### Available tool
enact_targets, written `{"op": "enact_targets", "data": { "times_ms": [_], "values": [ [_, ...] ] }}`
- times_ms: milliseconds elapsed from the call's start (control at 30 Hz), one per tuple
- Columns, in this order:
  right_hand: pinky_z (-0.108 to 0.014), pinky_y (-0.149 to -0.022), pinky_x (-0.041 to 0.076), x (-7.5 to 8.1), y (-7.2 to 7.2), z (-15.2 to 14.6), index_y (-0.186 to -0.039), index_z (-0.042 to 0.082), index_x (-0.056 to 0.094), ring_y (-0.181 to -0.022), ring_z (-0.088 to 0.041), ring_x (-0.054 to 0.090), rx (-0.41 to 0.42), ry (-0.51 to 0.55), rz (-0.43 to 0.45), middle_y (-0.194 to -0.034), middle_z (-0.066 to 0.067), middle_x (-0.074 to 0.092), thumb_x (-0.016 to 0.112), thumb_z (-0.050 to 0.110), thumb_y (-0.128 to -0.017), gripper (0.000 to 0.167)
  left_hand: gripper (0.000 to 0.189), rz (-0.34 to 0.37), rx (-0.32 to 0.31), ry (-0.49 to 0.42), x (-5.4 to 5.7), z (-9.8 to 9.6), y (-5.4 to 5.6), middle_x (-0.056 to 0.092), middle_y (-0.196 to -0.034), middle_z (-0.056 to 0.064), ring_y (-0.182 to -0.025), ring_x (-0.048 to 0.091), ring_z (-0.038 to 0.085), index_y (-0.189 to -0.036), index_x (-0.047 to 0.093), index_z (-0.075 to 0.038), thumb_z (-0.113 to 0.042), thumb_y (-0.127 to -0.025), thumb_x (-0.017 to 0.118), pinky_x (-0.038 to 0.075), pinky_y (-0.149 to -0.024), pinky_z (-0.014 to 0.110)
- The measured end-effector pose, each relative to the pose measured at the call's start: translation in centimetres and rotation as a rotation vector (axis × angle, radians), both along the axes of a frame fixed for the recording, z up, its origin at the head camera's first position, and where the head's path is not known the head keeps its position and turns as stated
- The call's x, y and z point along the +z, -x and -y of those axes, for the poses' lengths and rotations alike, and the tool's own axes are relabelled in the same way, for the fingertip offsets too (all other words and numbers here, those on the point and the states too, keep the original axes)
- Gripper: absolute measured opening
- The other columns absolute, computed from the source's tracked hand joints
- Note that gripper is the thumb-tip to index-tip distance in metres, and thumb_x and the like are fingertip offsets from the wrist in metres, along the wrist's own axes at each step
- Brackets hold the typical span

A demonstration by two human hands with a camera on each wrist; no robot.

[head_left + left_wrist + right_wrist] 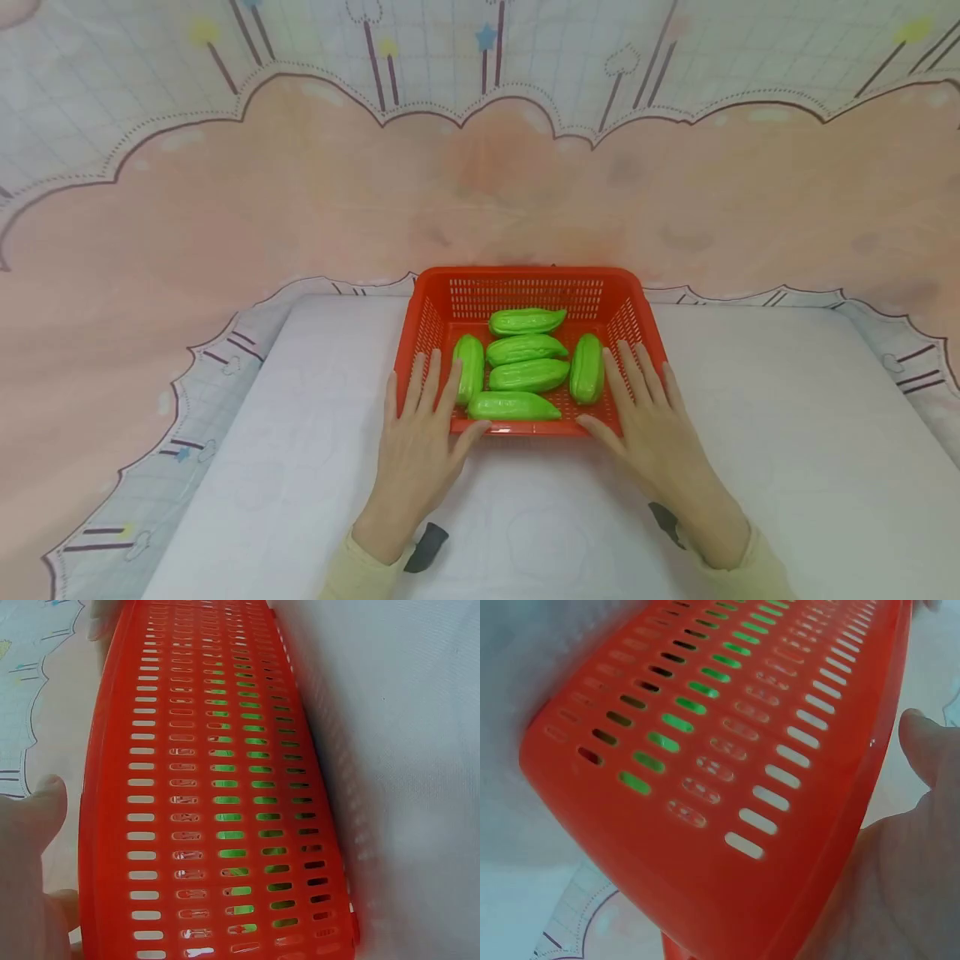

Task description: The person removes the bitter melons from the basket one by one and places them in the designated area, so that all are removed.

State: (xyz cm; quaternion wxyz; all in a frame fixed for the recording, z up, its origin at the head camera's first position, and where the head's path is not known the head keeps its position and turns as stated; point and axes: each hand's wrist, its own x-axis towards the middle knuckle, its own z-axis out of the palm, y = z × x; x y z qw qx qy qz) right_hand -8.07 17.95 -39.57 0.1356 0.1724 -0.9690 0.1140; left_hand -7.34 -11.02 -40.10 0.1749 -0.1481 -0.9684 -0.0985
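Observation:
A red plastic basket point(525, 273) with slotted walls stands on the white table. Inside it lie several glossy green vegetables shaped like bitter melons, among them a sideways one point(528, 376) in the middle, an upright one point(587, 371) on the right and another point(469, 369) on the left. My left hand point(416, 450) rests at the basket's front left corner, fingers straight and spread over the rim. At the front right corner is my right hand point(663, 442), its fingers also straight. Both wrist views show the basket's slotted wall point(225, 780) beside a thumb; fingertips are partly hidden there.
The white tabletop point(750, 400) extends to both sides of the basket and in front of it. Behind the table hangs a patterned cloth point(480, 192) in peach and white. A dark strap point(426, 547) shows at the left wrist.

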Motion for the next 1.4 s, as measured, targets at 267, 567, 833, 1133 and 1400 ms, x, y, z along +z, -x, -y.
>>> {"op": "enact_targets", "data": {
  "times_ms": [267, 567, 833, 1133, 1400],
  "values": [
    [-0.061, -0.119, 0.021, 0.5, 0.3, -0.1, -0.159, 0.008, 0.018, -0.150, -0.038, 0.016, 0.008, 0.007, 0.021, -0.164, -0.018, 0.018, 0.054, 0.054, -0.094, 0.087, 0.080, -0.014, 0.009, -0.025, -0.1, 0.0, -0.1, 0.026, -0.161, 0.019, -0.151, 0.019, 0.038, -0.155, 0.035, -0.011, -0.055, -0.092, 0.056, 0.012, -0.121, 0.058],
    [-0.061, -0.118, 0.022, 1.5, 0.9, 0.2, -0.160, 0.011, 0.011, -0.151, -0.039, 0.014, 0.004, 0.002, 0.077, -0.165, -0.016, 0.014, 0.057, 0.052, -0.094, 0.090, 0.076, 0.024, 0.026, -0.101, -0.1, 0.0, 0.2, 0.030, -0.160, 0.019, -0.151, 0.018, 0.038, -0.154, 0.037, -0.010, -0.053, -0.094, 0.056, 0.009, -0.123, 0.057],
    [-0.060, -0.119, 0.022, 2.5, 1.5, 0.6, -0.159, 0.007, 0.012, -0.150, -0.041, 0.015, 0.013, 0.003, 0.096, -0.163, -0.021, 0.017, 0.057, 0.049, -0.094, 0.090, 0.073, 0.039, 0.030, -0.146, 0.4, 0.0, 0.5, 0.030, -0.159, 0.020, -0.150, 0.020, 0.038, -0.154, 0.036, -0.008, -0.047, -0.095, 0.056, 0.009, -0.123, 0.055],
    [-0.058, -0.119, 0.023, 3.2, 2.4, 0.8, -0.158, 0.003, 0.014, -0.147, -0.045, 0.020, 0.027, -0.018, 0.122, -0.161, -0.024, 0.021, 0.056, 0.050, -0.095, 0.089, 0.069, 0.034, 0.049, -0.184, 0.6, 0.2, 1.0, 0.035, -0.157, 0.021, -0.149, 0.023, 0.038, -0.153, 0.037, -0.006, -0.041, -0.097, 0.057, 0.013, -0.123, 0.053],
    [-0.057, -0.118, 0.026, 3.8, 3.0, 0.7, -0.157, -0.001, 0.016, -0.145, -0.046, 0.025, 0.043, -0.052, 0.105, -0.159, -0.028, 0.023, 0.056, 0.047, -0.096, 0.087, 0.069, 0.058, 0.076, -0.207, 0.8, 0.5, 1.5, 0.036, -0.156, 0.020, -0.148, 0.025, 0.037, -0.153, 0.036, -0.006, -0.041, -0.097, 0.057, 0.018, -0.121, 0.056]
  ]
}}
